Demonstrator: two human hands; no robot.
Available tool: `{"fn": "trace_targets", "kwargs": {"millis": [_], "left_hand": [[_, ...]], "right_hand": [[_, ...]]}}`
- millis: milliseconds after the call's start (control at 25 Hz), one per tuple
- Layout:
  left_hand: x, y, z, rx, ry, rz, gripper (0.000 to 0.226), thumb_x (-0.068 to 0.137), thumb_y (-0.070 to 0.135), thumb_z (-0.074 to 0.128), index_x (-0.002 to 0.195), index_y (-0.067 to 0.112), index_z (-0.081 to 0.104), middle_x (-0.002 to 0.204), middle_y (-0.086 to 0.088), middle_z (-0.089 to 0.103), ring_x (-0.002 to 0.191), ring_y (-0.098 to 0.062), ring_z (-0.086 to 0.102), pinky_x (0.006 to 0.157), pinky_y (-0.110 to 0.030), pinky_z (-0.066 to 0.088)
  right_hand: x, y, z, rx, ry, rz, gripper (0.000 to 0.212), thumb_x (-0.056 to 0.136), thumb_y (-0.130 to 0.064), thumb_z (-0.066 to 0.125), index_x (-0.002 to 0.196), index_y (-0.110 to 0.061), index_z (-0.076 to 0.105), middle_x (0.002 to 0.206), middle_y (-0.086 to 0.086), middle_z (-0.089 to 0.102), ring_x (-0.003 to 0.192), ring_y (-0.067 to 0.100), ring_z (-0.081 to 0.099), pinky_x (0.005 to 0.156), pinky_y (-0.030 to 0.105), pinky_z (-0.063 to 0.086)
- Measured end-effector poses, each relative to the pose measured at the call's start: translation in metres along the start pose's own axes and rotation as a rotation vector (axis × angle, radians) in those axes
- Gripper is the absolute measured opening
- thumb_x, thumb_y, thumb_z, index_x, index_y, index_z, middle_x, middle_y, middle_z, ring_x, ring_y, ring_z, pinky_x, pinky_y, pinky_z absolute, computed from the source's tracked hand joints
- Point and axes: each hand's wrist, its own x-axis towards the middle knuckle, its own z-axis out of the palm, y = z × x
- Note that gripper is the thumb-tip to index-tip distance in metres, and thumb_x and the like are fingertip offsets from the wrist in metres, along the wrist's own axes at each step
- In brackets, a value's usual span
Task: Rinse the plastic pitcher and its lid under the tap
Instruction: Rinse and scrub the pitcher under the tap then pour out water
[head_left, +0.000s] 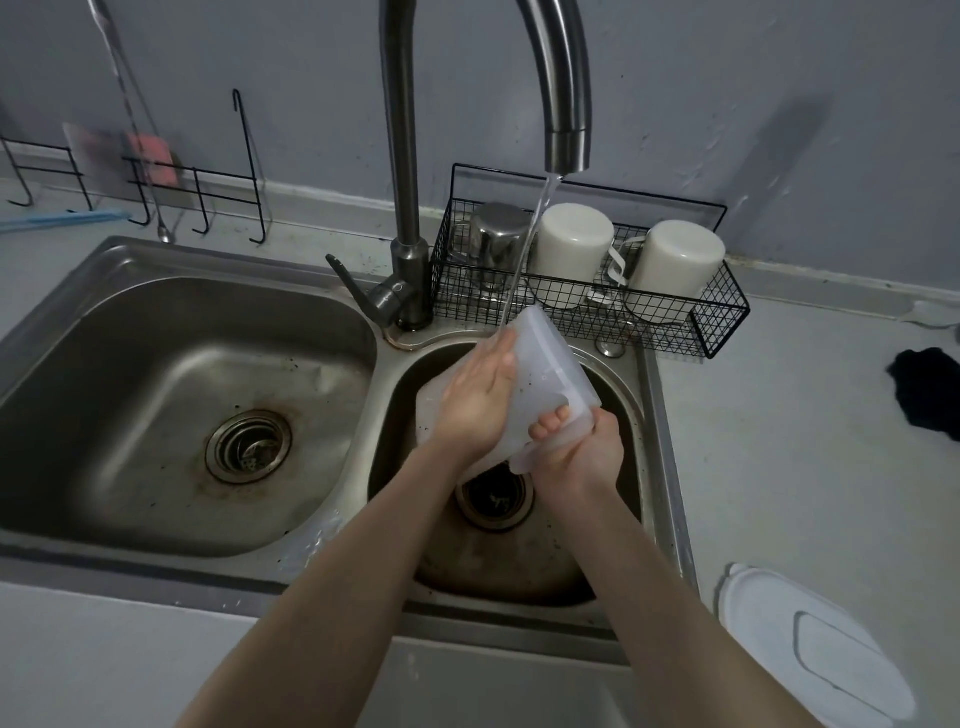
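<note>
Forearms reach in from the bottom edge to the small right basin of a steel double sink. Left hand: fingers straight and together, palm laid flat against the pitcher's side, not clasping. Right hand: fingers curled through the handle, gripping it. Pitcher: translucent milky-white plastic, held tilted above the basin's drain, clear of the basin floor. Its wall shows a raised seam line and small dark specks; whether any of these are print cannot be told. Water stream falls from the curved steel tap and meets the pitcher's upper end at the left fingertips. Lid: same milky plastic, oval, with a rounded flap panel on top, lying flat on the grey tabletop right of the sink, well apart from the pitcher. Behind the basin, a black wire basket holds a steel cup and two cream cups, all upturned.
</note>
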Motion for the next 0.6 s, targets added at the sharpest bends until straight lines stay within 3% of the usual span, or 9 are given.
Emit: {"fn": "trace_targets", "kwargs": {"millis": [160, 240, 320, 400, 480, 600], "left_hand": [[-0.011, -0.013, 0.002, 0.426, 0.014, 0.233, 0.056, 0.098, 0.036, 0.023, 0.141, 0.03, -0.012, 0.155, 0.009, -0.007, 0.141, -0.013, -0.012, 0.116, -0.039, -0.005], [-0.008, -0.027, -0.016, 0.413, -0.052, 0.254, 0.062, 0.096, 0.042, 0.03, 0.139, 0.034, -0.013, 0.153, 0.012, -0.011, 0.14, -0.01, -0.014, 0.117, -0.041, -0.003], [-0.008, -0.032, -0.022, 0.297, -0.06, 0.164, 0.066, 0.093, 0.049, 0.033, 0.14, 0.036, -0.011, 0.154, 0.013, -0.009, 0.141, -0.011, -0.014, 0.116, -0.04, -0.005], [-0.011, -0.025, -0.011, 0.23, -0.009, 0.055, 0.063, 0.093, 0.053, 0.025, 0.143, 0.034, -0.01, 0.155, 0.011, -0.01, 0.14, -0.013, -0.018, 0.116, -0.045, -0.008], [-0.015, -0.016, 0.006, 0.308, 0.058, -0.004, 0.069, 0.092, 0.055, 0.019, 0.144, 0.025, -0.013, 0.156, 0.004, -0.014, 0.14, -0.019, -0.02, 0.113, -0.047, -0.011], [-0.015, -0.017, 0.004, 0.306, 0.084, 0.085, 0.067, 0.093, 0.053, 0.023, 0.145, 0.028, -0.009, 0.157, 0.006, -0.009, 0.142, -0.018, -0.015, 0.112, -0.044, -0.01]], "right_hand": [[0.008, -0.004, 0.0, -0.034, 0.02, 0.074, 0.035, 0.088, -0.025, 0.038, 0.057, -0.013, 0.047, 0.042, -0.002, 0.041, 0.033, 0.01, 0.037, 0.036, 0.018, 0.035], [0.01, -0.003, -0.001, -0.03, -0.027, 0.112, 0.034, 0.088, -0.025, 0.039, 0.056, -0.014, 0.045, 0.041, -0.003, 0.039, 0.033, 0.009, 0.034, 0.034, 0.019, 0.033], [0.011, -0.003, -0.002, -0.026, -0.077, 0.119, 0.034, 0.088, -0.023, 0.037, 0.056, -0.014, 0.044, 0.04, -0.003, 0.037, 0.032, 0.009, 0.033, 0.034, 0.018, 0.032], [0.012, 0.0, -0.004, -0.079, -0.128, 0.089, 0.038, 0.089, -0.023, 0.034, 0.053, -0.014, 0.044, 0.039, -0.003, 0.038, 0.032, 0.009, 0.033, 0.034, 0.018, 0.031], [0.01, 0.003, -0.004, -0.151, -0.125, 0.042, 0.042, 0.09, -0.025, 0.034, 0.051, -0.016, 0.044, 0.039, -0.003, 0.038, 0.033, 0.009, 0.034, 0.036, 0.019, 0.032], [0.008, 0.004, -0.005, -0.134, -0.112, 0.009, 0.04, 0.09, -0.022, 0.032, 0.052, -0.015, 0.044, 0.04, -0.003, 0.037, 0.033, 0.009, 0.034, 0.035, 0.019, 0.033]]}}
